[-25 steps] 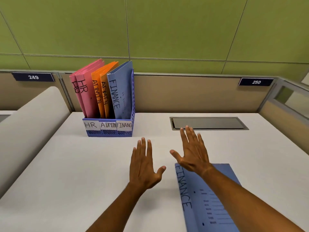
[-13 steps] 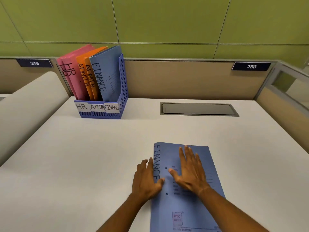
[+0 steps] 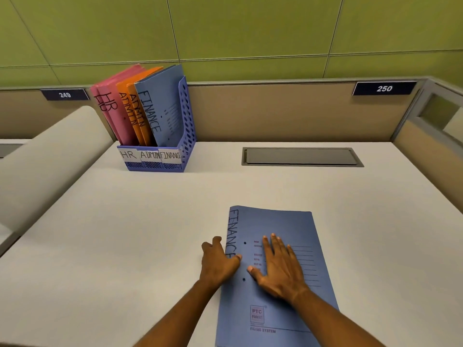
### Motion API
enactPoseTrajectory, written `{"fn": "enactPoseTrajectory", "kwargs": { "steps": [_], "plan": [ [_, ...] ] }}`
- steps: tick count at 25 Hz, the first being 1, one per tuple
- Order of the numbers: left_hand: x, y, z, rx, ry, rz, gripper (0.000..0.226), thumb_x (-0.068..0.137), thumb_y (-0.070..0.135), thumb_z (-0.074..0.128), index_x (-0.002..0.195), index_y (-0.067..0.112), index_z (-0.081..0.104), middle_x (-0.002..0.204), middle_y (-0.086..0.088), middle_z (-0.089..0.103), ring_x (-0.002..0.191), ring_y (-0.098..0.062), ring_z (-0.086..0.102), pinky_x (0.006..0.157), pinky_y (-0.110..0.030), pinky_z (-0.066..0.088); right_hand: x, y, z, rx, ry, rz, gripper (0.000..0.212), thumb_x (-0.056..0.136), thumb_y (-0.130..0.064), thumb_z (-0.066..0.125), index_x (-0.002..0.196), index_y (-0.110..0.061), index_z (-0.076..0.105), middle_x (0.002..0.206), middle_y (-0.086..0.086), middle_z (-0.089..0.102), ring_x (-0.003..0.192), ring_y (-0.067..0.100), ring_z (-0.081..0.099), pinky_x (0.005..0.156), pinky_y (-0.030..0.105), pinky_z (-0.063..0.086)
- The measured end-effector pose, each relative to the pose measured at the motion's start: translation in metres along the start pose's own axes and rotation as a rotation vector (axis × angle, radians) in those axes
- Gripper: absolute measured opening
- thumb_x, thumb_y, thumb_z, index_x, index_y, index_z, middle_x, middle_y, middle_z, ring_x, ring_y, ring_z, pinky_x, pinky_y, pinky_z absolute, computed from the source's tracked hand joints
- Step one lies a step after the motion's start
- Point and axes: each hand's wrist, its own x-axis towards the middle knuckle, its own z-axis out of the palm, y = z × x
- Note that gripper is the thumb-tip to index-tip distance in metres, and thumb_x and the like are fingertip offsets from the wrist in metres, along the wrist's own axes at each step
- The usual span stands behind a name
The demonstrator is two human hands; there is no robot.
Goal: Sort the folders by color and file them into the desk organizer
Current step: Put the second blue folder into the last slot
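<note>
Blue folder flat, long axis toward wall, spine left.

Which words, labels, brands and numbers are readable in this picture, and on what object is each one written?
"HR": both pink folders, organizer label.
"ADMIN": both orange folders, organizer label.
"FINANCE": standing blue folder, flat blue folder; the organizer label reads "FINANC", its end cut off.
"PTC", "FILING SYSTEM": flat folder, lower part.
"249", "250": partition plates.
Small printed form lines on blue folders: too small to read.
</note>
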Motion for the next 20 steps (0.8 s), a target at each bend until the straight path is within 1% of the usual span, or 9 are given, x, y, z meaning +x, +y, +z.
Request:
{"fn": "enactPoseTrajectory", "kwargs": {
  "steps": [2, 4, 6, 9, 12, 14, 17, 20],
  "plan": [
    [0.001, 0.000, 0.000, -0.086, -0.012, -0.064, 0.074, 0.076, 0.038, 0.074, 0.136, 0.017, 0.036, 0.129, -0.011, 0.042, 0.111, -0.028, 0.052, 0.080, -0.028, 0.046, 0.000, 0.001, 0.002, -0.015, -0.011, 0.000, 0.098, 0.082, -0.080, 0.026, 0.151, -0.021, -0.012, 0.161, 0.006, -0.015, 0.149, 0.023, -0.013, 0.121, 0.043, -0.008],
    [0.000, 0.000, 0.001, -0.155, -0.017, -0.104, 0.070, 0.077, 0.031, 0.074, 0.133, 0.016, 0.036, 0.129, -0.012, 0.046, 0.106, -0.024, 0.052, 0.081, -0.030, 0.048, 0.000, 0.003, 0.003, -0.019, -0.018, -0.001, 0.098, 0.083, -0.079, 0.026, 0.151, -0.021, -0.012, 0.161, 0.006, -0.016, 0.149, 0.024, -0.013, 0.121, 0.043, -0.008],
    [0.000, -0.001, 0.000, -0.226, -0.017, -0.136, 0.065, 0.078, 0.025, 0.073, 0.130, 0.016, 0.035, 0.125, -0.012, 0.052, 0.103, -0.023, 0.055, 0.080, -0.031, 0.051, 0.002, 0.004, 0.004, -0.018, -0.025, -0.005, 0.098, 0.083, -0.079, 0.028, 0.151, -0.021, -0.012, 0.161, 0.006, -0.017, 0.149, 0.024, -0.013, 0.121, 0.043, -0.008],
    [-0.001, 0.001, -0.002, -0.312, -0.024, -0.185, 0.056, 0.081, 0.019, 0.070, 0.126, 0.016, 0.037, 0.120, -0.010, 0.055, 0.098, -0.021, 0.055, 0.076, -0.030, 0.049, 0.001, 0.006, 0.004, -0.012, -0.016, -0.010, 0.098, 0.083, -0.078, 0.030, 0.151, -0.021, -0.012, 0.161, 0.006, -0.016, 0.149, 0.024, -0.013, 0.121, 0.042, -0.007],
    [0.000, 0.002, -0.002, -0.323, -0.041, -0.214, 0.049, 0.083, 0.017, 0.068, 0.125, 0.013, 0.041, 0.119, -0.009, 0.053, 0.105, -0.025, 0.055, 0.084, -0.034, 0.052, 0.000, 0.006, 0.004, -0.002, -0.012, -0.018, 0.098, 0.084, -0.077, 0.032, 0.152, -0.021, -0.011, 0.161, 0.006, -0.016, 0.149, 0.024, -0.013, 0.121, 0.041, -0.007],
    [0.001, 0.002, -0.005, -0.334, -0.055, -0.209, 0.039, 0.083, 0.015, 0.070, 0.117, 0.011, 0.051, 0.115, -0.007, 0.057, 0.105, -0.026, 0.058, 0.085, -0.034, 0.054, -0.001, 0.008, 0.002, 0.002, -0.003, -0.023, 0.098, 0.084, -0.077, 0.032, 0.152, -0.022, -0.011, 0.161, 0.006, -0.016, 0.149, 0.023, -0.012, 0.120, 0.040, -0.007],
    [0.003, 0.004, -0.013, -0.309, -0.064, -0.131, 0.016, 0.081, 0.013, 0.073, 0.095, 0.008, 0.066, 0.101, -0.010, 0.068, 0.091, -0.021, 0.065, 0.078, -0.030, 0.056, -0.003, 0.010, -0.003, 0.016, 0.025, -0.031, 0.098, 0.083, -0.077, 0.032, 0.152, -0.023, -0.010, 0.161, 0.004, -0.014, 0.149, 0.022, -0.010, 0.120, 0.040, -0.004],
    [0.000, 0.009, -0.020, -0.332, -0.037, -0.073, 0.009, 0.081, 0.012, 0.073, 0.086, 0.006, 0.068, 0.093, -0.011, 0.069, 0.086, -0.022, 0.066, 0.079, -0.034, 0.058, -0.004, 0.010, -0.010, 0.029, 0.074, -0.039, 0.099, 0.080, -0.079, 0.033, 0.152, -0.025, -0.008, 0.162, 0.003, -0.011, 0.150, 0.022, -0.006, 0.121, 0.040, 0.000]
  ]
}}
